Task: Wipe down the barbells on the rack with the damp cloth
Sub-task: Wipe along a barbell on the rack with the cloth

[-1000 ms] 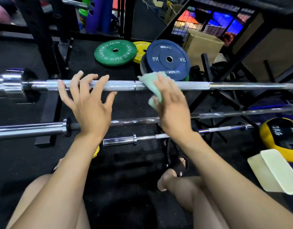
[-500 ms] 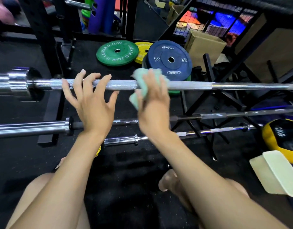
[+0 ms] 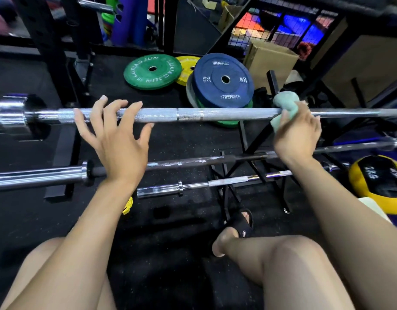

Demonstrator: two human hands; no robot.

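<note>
My right hand [image 3: 296, 133] has its grip wrapped round a crumpled pale green damp cloth [image 3: 285, 108], pressing it onto the top knurled silver steel barbell [image 3: 215, 114]; my left hand [image 3: 117, 135] rests spread on that bar, well apart; two lower chrome barbells [image 3: 193, 163] lie beneath my wrists.

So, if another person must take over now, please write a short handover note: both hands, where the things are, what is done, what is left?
Left hand: open, straight fingers resting on the top silver knurled barbell.
Right hand: holds the pale green damp cloth wrapped over that bar, right of its middle.
Done: cannot tell from this view how much is clean; wiping is under way on the top bar.
Left: the rest of it, then the dark-shafted barbell and the short chrome barbell below.
</note>
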